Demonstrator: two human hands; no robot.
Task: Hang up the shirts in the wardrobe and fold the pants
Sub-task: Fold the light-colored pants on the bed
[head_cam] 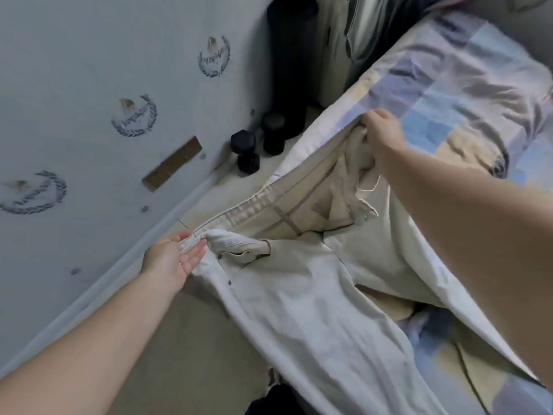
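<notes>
The beige pants [299, 295] hang between both hands. The left hand [172, 259] pinches the near waistband end. The right hand [381, 131] grips the far end, by the bed [449, 85].

Hands: you have two out, the left hand [172, 257] and the right hand [381, 131].
Pants: you hold one pair, the cream pants [299, 295], over the bed's near edge.
Beds: you see one bed [466, 94] with a checked cover.
Dumbbells: you can count two black dumbbells [245, 151] on the floor by the bed's far corner.
Wreath emblems: you see three on the pale panel [89, 85].
</notes>
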